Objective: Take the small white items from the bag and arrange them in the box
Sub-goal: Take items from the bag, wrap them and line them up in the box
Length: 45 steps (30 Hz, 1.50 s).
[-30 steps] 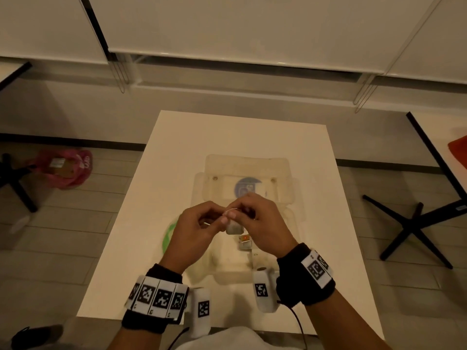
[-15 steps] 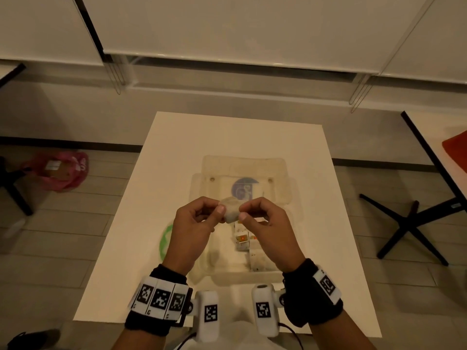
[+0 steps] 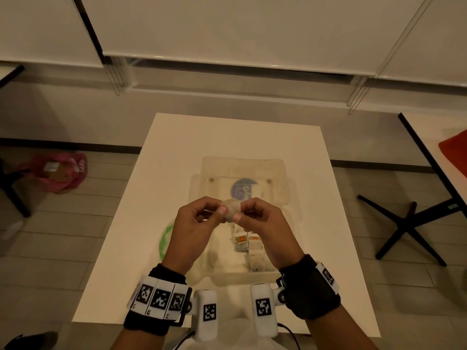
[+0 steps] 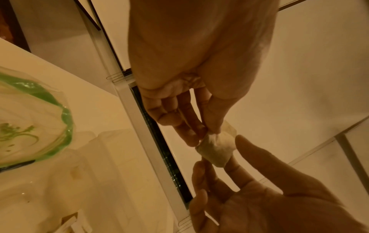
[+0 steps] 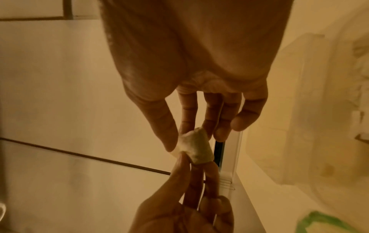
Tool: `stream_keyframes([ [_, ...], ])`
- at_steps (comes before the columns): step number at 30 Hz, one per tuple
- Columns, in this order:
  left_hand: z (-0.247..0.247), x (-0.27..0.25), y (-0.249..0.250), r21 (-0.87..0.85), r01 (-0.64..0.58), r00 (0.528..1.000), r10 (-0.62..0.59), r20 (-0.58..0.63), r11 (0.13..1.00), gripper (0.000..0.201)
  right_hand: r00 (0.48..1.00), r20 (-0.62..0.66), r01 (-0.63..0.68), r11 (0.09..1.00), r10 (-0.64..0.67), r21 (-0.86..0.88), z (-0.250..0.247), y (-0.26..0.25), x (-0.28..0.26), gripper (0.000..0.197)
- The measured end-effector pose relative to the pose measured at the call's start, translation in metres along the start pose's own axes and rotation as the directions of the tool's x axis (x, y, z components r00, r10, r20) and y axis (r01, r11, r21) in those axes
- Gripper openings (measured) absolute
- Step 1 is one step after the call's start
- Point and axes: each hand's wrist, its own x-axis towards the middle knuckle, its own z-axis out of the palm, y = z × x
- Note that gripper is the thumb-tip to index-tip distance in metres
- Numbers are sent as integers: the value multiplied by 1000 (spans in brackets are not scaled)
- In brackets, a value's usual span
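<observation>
Both hands hold one small white item [image 3: 230, 211] up over the clear plastic box [image 3: 290, 223] on the white table [image 3: 177, 147]. My left hand [image 3: 219, 210] pinches its left end with thumb and fingertips. My right hand [image 3: 240, 213] pinches the right end. The left wrist view shows the item [image 4: 216, 149] as a soft wrapped piece between my left hand [image 4: 207, 132] and the right hand's fingers [image 4: 249, 151]. The right wrist view shows the item [image 5: 196, 148] in my right hand [image 5: 185, 140]. Several small white items [image 3: 250, 246] lie in the box. The green-rimmed bag [image 3: 164, 238] lies left of it.
The box's lid [image 3: 245, 173] with a blue label lies open at the back. A pink bag [image 3: 58, 173] sits on the floor at the left. At the right stand a black chair base [image 3: 404, 223] and a neighbouring table [image 3: 434, 137].
Both hands have lifted the item up from just over the box and turned it between the fingertips. The items lying in the box have come into view below the hands.
</observation>
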Motion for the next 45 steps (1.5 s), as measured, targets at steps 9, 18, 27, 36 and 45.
stream_keyframes([
  [9,4,-4,6,91,-61,998,63,-26,994,6,992,-63,101,986,-110,-129,5,-3,-2,6],
  [18,5,-4,9,21,-54,998,55,-42,998,6,996,-17,88,982,-92,-167,1,-6,0,6],
  [27,3,-5,10,-4,-42,999,42,-31,999,5,999,18,44,999,-44,5,5,-4,-3,7],
  [36,-1,-6,17,-28,-7,966,14,259,1000,44,963,218,-225,914,156,339,2,-12,-4,25],
  [45,-1,-3,15,-14,-77,969,78,233,997,6,877,376,-409,876,301,254,-2,-13,-8,29],
])
